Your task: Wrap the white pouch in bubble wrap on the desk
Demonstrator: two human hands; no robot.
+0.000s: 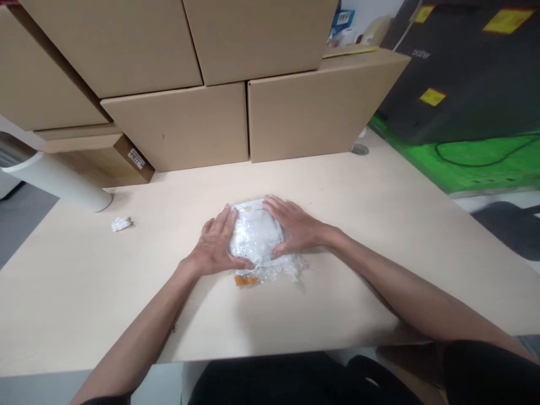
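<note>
Soft, even light from overhead keeps the whole frame bright, washing out the pale table (379, 236) a little and leaving only faint, diffuse shadows under the forearms (147, 332) in the lower centre and beside the white cylinder (59, 180) at the left edge. The crinkled plastic packet (257, 239) in the middle throws small white glints that blot out its detail. The centre is reasonably sharp, while wide-angle distortion bows the cardboard boxes (177, 124) across the top, and the right edge, around the green surface (485, 163), is smeared and soft.
</note>
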